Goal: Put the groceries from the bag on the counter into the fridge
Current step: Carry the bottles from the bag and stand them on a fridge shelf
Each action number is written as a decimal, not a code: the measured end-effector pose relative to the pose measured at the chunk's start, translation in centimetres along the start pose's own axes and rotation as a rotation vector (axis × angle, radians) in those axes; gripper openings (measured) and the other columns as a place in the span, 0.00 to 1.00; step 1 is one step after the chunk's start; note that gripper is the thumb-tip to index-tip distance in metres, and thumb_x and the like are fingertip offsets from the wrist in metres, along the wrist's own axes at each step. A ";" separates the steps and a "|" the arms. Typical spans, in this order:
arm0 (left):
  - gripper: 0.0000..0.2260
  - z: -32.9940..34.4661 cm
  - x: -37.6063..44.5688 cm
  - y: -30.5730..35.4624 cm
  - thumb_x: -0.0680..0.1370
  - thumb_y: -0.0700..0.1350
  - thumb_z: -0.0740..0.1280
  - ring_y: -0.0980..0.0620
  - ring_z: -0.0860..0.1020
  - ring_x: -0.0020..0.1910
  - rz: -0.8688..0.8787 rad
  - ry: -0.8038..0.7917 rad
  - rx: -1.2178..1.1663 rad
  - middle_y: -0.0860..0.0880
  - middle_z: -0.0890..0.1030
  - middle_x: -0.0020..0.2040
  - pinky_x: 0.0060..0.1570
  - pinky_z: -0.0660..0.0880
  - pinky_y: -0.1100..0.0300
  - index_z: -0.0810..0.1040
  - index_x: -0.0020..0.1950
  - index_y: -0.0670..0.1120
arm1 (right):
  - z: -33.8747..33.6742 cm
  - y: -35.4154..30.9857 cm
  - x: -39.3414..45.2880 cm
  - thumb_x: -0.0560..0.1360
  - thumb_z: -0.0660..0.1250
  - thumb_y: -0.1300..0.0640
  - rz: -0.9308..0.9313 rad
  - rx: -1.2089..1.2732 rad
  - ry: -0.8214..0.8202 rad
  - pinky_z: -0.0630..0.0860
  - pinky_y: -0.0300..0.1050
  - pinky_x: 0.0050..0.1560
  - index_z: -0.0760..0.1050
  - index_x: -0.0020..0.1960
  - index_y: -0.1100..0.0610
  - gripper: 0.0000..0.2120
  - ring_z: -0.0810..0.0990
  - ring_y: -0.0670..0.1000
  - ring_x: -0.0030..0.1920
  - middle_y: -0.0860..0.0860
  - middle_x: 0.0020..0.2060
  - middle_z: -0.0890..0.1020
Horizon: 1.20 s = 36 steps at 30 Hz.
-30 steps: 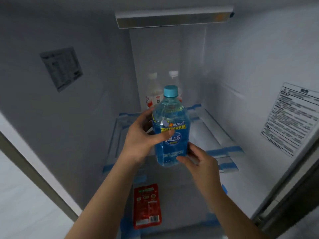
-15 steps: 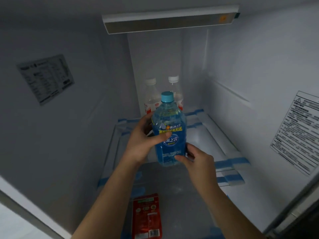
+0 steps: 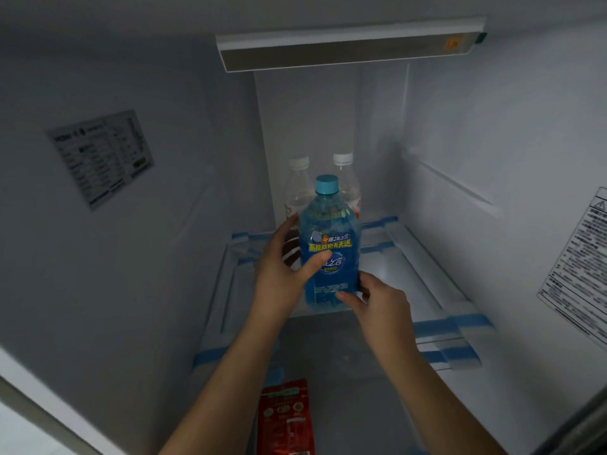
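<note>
In the head view, a blue bottle [image 3: 330,247] is held upright at the centre of the frame, its long axis vertical and its cap on top. It is gripped at mid-height by the left hand [image 3: 282,274], thumb curled across the label, and pinched near the base by the right hand [image 3: 377,300]. The bottle is inside the fridge [image 3: 492,159], over the glass shelf [image 3: 410,267] — whether the base is touching it cannot be told. Just behind, at the back of the shelf, two clear bottles [image 3: 345,178] stand side by side. Lower in the frame, a red packet [image 3: 285,418] lies flat on the level below. Open shelf is judged to lie directly under and right of the bottle.
</note>
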<state>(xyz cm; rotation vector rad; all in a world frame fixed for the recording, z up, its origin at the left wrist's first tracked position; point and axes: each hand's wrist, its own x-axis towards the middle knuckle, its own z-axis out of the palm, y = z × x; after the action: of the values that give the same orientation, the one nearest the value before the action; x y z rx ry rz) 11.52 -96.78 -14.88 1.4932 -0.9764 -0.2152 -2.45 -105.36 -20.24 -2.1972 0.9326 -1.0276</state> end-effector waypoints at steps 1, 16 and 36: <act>0.32 0.1 -0.1 -0.1 0.69 0.52 0.77 0.61 0.78 0.60 0.001 0.024 -0.012 0.55 0.79 0.62 0.59 0.77 0.62 0.71 0.70 0.53 | 0.1 0.0 0.1 0.73 0.72 0.50 -0.001 -0.009 0.003 0.80 0.45 0.51 0.78 0.60 0.53 0.17 0.83 0.47 0.50 0.47 0.52 0.85; 0.27 1.3 -1.7 -2.0 0.73 0.42 0.76 0.67 0.73 0.63 0.032 0.106 0.051 0.52 0.76 0.64 0.59 0.73 0.71 0.73 0.71 0.45 | 1.0 0.4 0.9 0.73 0.72 0.49 -0.004 -0.037 0.017 0.80 0.45 0.51 0.78 0.62 0.55 0.19 0.83 0.47 0.51 0.48 0.53 0.85; 0.20 -1.3 -5.1 -1.5 0.79 0.54 0.62 0.46 0.76 0.62 0.098 0.087 0.576 0.46 0.79 0.63 0.60 0.72 0.57 0.76 0.67 0.44 | -3.1 -2.4 -2.9 0.79 0.58 0.42 -0.083 -0.322 -0.064 0.77 0.46 0.47 0.73 0.67 0.53 0.22 0.80 0.53 0.53 0.52 0.59 0.80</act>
<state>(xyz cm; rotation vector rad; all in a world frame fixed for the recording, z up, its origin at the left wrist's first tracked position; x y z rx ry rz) 9.83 -92.67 -18.03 1.9484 -1.0908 0.2221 -5.49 -102.17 -18.04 -2.5358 1.0447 -0.8874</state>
